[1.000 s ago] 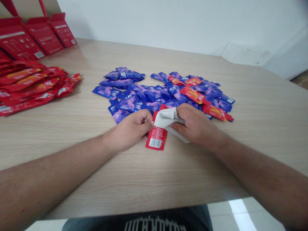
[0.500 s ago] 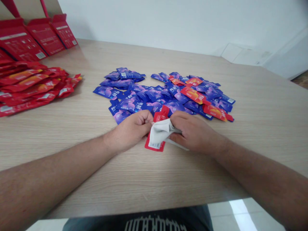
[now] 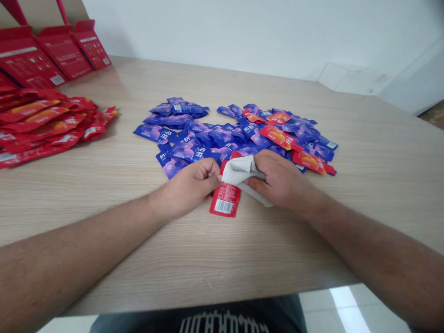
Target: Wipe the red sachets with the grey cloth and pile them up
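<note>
My left hand (image 3: 196, 185) is closed, pinching the left edge of a red sachet (image 3: 227, 198) that shows its barcode side. My right hand (image 3: 277, 178) is closed around a folded pale grey cloth (image 3: 239, 170). The cloth lies against the upper part of the sachet and covers some of it; the sachet's lower end, with the barcode, shows below. Just beyond my hands spreads a pile of blue-purple sachets (image 3: 218, 136), with several red-orange sachets (image 3: 277, 136) on its right side.
At the left is a heap of red sachets (image 3: 45, 122). Behind it, red cardboard boxes (image 3: 62, 53) stand with raised flaps. The wooden table (image 3: 194, 259) ends at a white wall (image 3: 225, 37); a white panel (image 3: 350, 78) is at the back right.
My right hand has moved the cloth up along the sachet, away from me, uncovering the barcode end and covering more of the top. My left hand stays in place.
</note>
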Action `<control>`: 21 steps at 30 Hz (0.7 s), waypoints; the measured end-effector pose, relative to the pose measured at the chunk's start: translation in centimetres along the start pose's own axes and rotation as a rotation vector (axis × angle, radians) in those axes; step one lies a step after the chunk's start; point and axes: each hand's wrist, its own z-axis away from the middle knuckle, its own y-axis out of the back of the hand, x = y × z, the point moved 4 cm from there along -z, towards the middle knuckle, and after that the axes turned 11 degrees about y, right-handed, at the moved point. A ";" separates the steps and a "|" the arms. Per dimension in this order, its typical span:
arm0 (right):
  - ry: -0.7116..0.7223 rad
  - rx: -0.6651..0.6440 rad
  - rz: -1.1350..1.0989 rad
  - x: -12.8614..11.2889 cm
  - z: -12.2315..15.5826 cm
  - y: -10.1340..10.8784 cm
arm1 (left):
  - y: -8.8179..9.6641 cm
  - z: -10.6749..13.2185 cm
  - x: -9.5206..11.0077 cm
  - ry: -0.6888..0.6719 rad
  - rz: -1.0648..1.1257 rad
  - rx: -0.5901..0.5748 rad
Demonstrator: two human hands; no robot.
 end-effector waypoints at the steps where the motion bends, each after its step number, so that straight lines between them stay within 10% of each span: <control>1: -0.018 0.012 0.014 0.1 0.0 0.1 | 0.0 0.0 0.0 -0.002 0.002 -0.002; 17: 0.123 -0.118 -0.092 -1.2 -0.1 -0.3 | 0.1 0.0 -0.1 -0.015 -0.065 0.001; 21: -0.018 0.045 -0.006 0.6 -0.1 0.3 | 0.0 -0.1 -0.1 -0.018 -0.023 -0.017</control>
